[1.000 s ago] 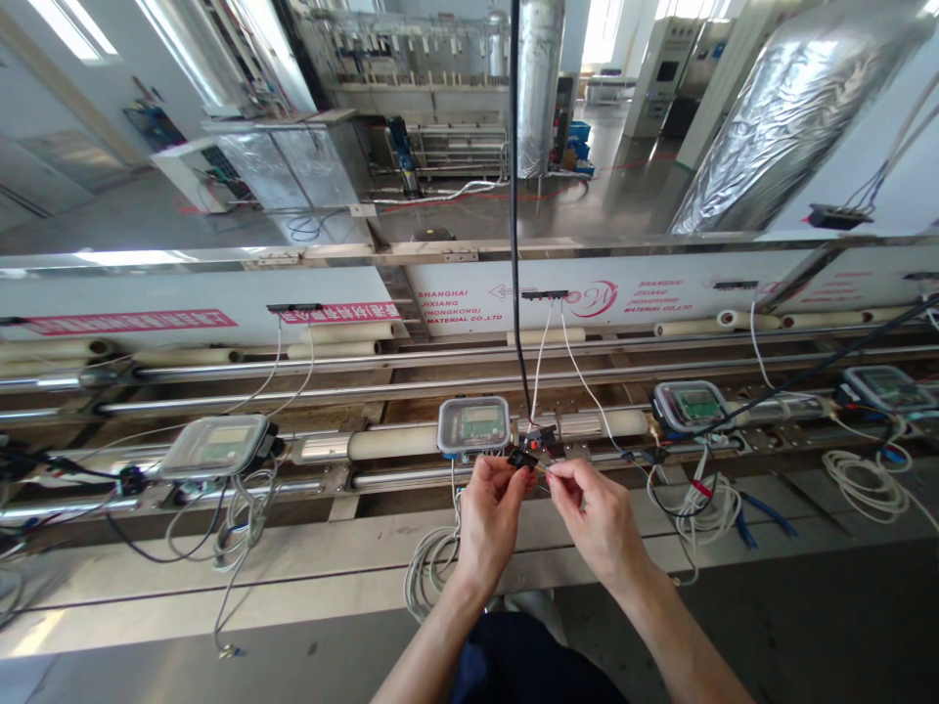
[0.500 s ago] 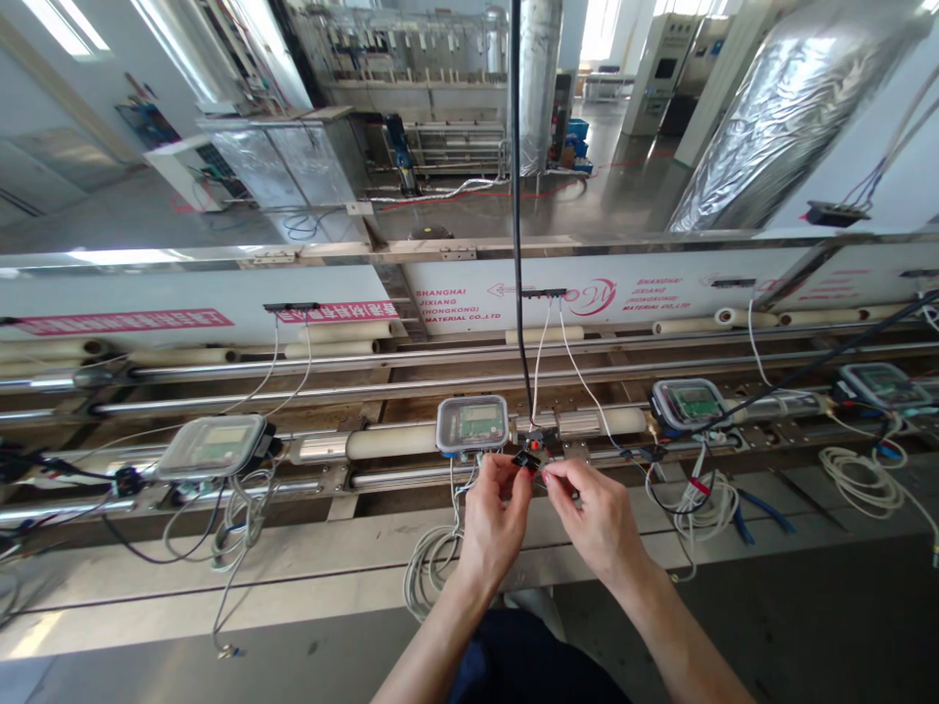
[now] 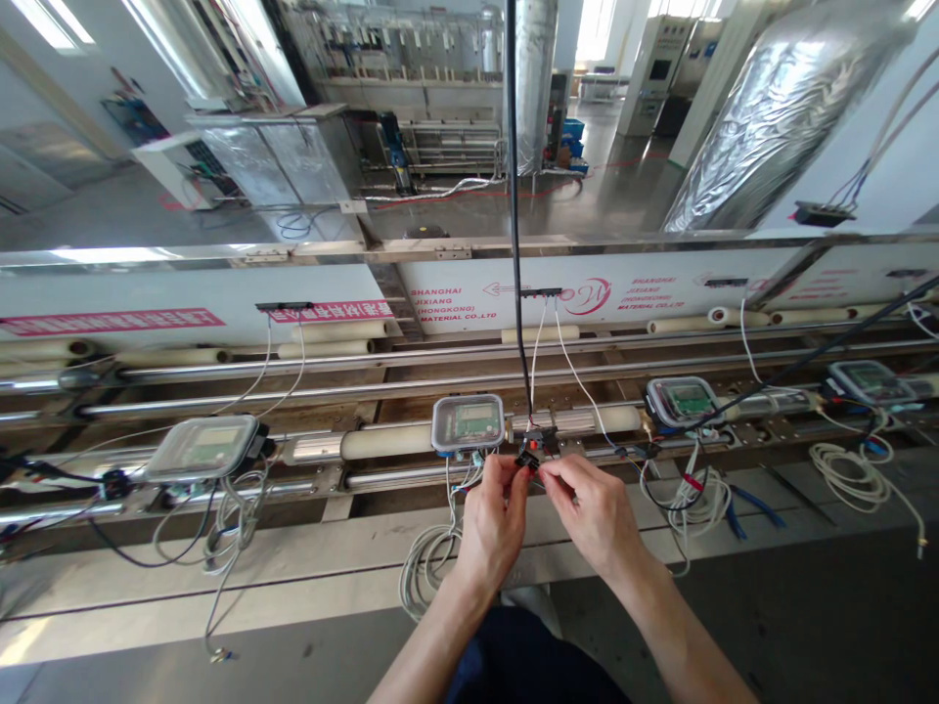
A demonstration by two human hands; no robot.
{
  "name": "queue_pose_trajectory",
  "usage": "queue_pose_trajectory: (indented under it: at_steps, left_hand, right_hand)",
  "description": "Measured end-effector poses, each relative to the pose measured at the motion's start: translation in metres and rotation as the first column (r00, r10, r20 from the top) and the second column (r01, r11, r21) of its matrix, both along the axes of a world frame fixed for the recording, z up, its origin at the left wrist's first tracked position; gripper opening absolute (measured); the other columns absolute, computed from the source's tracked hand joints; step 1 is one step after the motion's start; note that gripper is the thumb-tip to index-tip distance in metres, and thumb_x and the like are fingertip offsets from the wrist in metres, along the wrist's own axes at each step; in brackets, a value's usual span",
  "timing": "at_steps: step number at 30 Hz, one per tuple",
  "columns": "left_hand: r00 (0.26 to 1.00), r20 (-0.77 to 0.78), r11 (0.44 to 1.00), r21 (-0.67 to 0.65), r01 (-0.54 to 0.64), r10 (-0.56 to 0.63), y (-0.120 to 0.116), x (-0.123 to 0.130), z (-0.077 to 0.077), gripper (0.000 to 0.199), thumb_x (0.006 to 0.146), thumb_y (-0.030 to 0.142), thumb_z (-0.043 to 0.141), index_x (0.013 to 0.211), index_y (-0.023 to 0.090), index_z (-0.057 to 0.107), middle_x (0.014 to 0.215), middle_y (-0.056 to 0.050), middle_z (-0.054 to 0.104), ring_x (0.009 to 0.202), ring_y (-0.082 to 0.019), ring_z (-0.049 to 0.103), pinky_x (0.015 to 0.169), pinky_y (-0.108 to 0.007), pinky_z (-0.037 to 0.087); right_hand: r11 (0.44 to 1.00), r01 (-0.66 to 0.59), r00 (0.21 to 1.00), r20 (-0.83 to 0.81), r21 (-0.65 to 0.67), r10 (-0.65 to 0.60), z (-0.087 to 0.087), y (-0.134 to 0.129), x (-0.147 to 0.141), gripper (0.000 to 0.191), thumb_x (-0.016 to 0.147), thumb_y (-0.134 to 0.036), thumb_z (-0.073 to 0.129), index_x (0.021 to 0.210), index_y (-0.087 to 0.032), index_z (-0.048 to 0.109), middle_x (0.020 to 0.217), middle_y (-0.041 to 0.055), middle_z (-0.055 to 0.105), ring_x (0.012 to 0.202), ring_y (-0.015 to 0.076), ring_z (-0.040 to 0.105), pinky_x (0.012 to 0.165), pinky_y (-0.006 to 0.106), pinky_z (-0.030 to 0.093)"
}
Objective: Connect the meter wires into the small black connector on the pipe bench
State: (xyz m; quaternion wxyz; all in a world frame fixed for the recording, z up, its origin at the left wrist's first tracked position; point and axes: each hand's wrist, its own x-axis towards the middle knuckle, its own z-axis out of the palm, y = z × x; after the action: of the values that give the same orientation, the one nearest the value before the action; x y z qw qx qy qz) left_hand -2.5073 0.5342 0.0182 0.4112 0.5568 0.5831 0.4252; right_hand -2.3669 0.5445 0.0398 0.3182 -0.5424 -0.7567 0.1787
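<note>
Both hands have closed together since a second ago: left hand [image 3: 493, 523] pinches the black connector [image 3: 526, 456] just right of the centre meter [image 3: 468, 422], right hand [image 3: 593, 513] now at it, fingertips pinching a thin wire.

The small black clip connector with a red spot [image 3: 529, 453] is largely covered by the fingertips of the left hand [image 3: 493, 523] and the right hand [image 3: 593, 513], so its shape and any fine wire at it cannot be told. Both forearms are cut off by the lower edge. The display of the grey square meter with a clear lid [image 3: 468, 422] is too small to be read. The coiled white cable [image 3: 855, 473] and the long steel rails [image 3: 220, 391] are cut off at the side edges.
</note>
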Motion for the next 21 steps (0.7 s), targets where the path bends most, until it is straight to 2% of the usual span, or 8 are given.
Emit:
queue_pose_trajectory:
  at_steps: [10,16,21]
  left_hand:
    - [0.993,-0.115,0.998,0.055,0.021,-0.015,-0.001,0.002,0.002,0.006,0.091,0.026,0.046,0.090,0.021,0.048,0.080,-0.002,0.066,0.070,-0.016,0.063,0.062,-0.022,0.042]
    - [0.996,-0.084,0.999,0.033,0.033,-0.030,0.001,0.002,-0.006,0.012,0.090,0.029,0.048,0.100,0.022,0.049,0.089,-0.003,0.067,0.078,-0.018,0.064,0.067,-0.024,0.044]
    - [0.997,-0.031,0.996,0.037,0.075,-0.074,0.002,0.008,-0.011,0.018,0.087,0.025,0.052,0.105,0.022,0.048,0.090,-0.003,0.067,0.079,-0.018,0.064,0.073,-0.026,0.047]
  right_hand:
    - [0.999,0.008,0.996,0.086,0.040,-0.012,0.002,0.001,0.001,0.016,0.087,-0.018,0.049,0.081,-0.019,0.064,0.074,0.0020,0.065,0.066,0.0123,0.061,0.064,0.022,0.044]
    - [1.000,-0.018,1.000,0.002,-0.017,0.018,-0.005,-0.002,0.009,0.015,0.086,-0.017,0.050,0.094,-0.020,0.062,0.086,0.0033,0.068,0.075,0.0146,0.065,0.070,0.024,0.050]
    - [1.000,-0.007,1.000,-0.013,0.008,0.007,-0.010,-0.002,0.017,0.019,0.087,-0.018,0.046,0.098,-0.019,0.062,0.091,0.0065,0.070,0.079,0.0160,0.067,0.072,0.027,0.053]
